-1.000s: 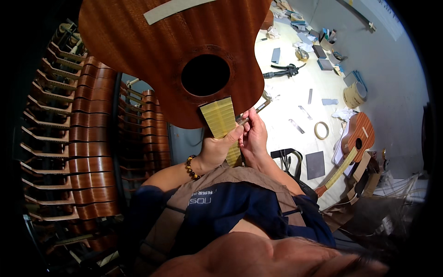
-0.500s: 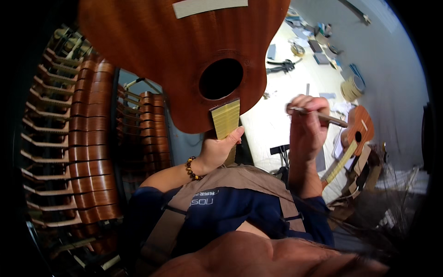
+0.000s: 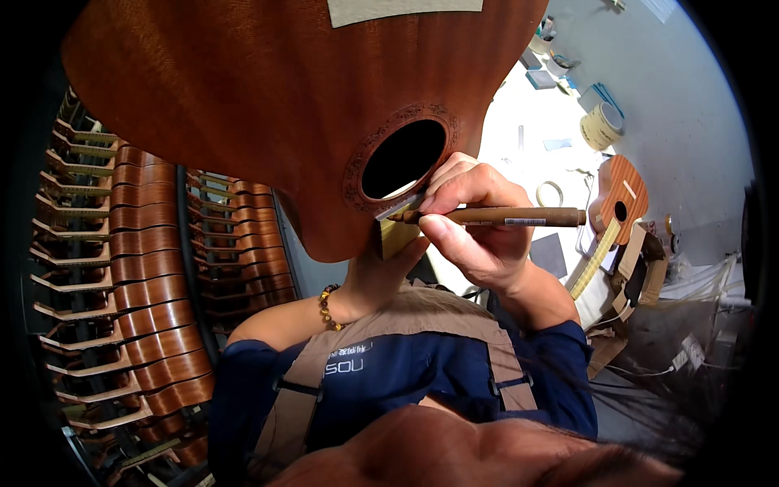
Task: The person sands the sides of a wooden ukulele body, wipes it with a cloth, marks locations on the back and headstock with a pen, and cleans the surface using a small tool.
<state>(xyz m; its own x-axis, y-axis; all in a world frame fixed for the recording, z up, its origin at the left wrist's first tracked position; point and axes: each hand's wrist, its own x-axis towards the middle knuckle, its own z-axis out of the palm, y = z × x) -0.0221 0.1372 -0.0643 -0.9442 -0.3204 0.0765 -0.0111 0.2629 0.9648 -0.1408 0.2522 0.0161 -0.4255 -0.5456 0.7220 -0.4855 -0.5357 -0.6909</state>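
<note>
Two bare hands are busy in front of me, and I watch them from far away through the head camera. A big brown ukulele [image 3: 268, 114] fills the top of my view, with its round hole [image 3: 403, 158] facing up at me and its neck pointing at the person's chest. Yellow tape [image 3: 398, 237] covers the neck, and a pale strip [image 3: 406, 11] lies across the body.

The left hand [image 3: 380, 274] is wrapped around the neck, just below the hole. I cannot see its fingers, which are hidden under there. A bracelet of dark beads [image 3: 327, 308] sits on that wrist.

The right hand [image 3: 487, 231] pinches a brown pen [image 3: 523, 217] between thumb and fingers. The pen's front end is right by the top of the yellow tape, but I cannot tell if it touches.

On the right, a white table [image 3: 507, 134] holds a tape ring [image 3: 561, 195], a grey sheet [image 3: 549, 256] and a small ukulele [image 3: 623, 174]. Racks of shiny brown bodies [image 3: 150, 243] stand on the left.
</note>
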